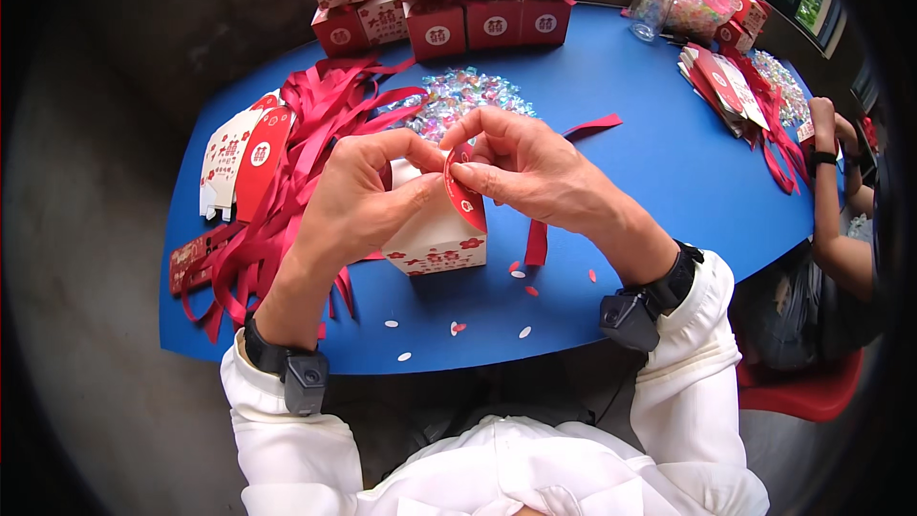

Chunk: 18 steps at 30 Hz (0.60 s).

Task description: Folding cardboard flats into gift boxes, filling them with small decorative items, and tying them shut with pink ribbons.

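Both hands pinch the small paper gift box (435,234): left hand (358,196) steadies its body, right hand (521,167) grips the 12 o'clock flap. It looks light and crushable; hold edges gently.

Single head cam, fisheye, looking steeply down from above the person's chest at the blue table (621,105). Close range: both hands fill frame centre, forearms enter from the lower edge. Table edges bow toward the rim. No second view.
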{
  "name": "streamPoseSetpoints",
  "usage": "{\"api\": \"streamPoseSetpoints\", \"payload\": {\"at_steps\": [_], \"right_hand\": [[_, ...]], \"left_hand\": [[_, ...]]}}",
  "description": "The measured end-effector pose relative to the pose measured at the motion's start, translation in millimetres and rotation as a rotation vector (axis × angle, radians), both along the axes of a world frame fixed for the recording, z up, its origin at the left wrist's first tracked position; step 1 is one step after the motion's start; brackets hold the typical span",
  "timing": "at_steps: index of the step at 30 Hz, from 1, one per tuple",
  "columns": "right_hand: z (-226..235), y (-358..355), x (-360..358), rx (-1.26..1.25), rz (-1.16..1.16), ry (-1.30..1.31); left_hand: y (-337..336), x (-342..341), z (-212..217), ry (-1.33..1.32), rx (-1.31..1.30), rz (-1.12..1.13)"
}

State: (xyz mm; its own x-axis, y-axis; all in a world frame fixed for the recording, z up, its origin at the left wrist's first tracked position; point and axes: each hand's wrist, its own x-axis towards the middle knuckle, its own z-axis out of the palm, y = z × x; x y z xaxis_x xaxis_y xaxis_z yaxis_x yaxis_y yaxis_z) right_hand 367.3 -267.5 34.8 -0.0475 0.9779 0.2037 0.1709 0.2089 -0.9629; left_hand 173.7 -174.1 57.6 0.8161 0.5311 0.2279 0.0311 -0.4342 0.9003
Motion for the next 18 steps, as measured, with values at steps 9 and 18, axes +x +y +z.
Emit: {"api": "streamPoseSetpoints", "payload": {"at_steps": [9, 18], "right_hand": [[0.9, -0.7, -4.6, -0.006, -0.037, -0.109], [2.7, -2.5, -4.8, -0.025, -0.036, -0.056]], "left_hand": [[-5.9, 2.2, -9.2, -0.080, 0.473, 0.190], [-0.7, 1.4, -4.5, 0.009, 0.459, 0.250]]}}
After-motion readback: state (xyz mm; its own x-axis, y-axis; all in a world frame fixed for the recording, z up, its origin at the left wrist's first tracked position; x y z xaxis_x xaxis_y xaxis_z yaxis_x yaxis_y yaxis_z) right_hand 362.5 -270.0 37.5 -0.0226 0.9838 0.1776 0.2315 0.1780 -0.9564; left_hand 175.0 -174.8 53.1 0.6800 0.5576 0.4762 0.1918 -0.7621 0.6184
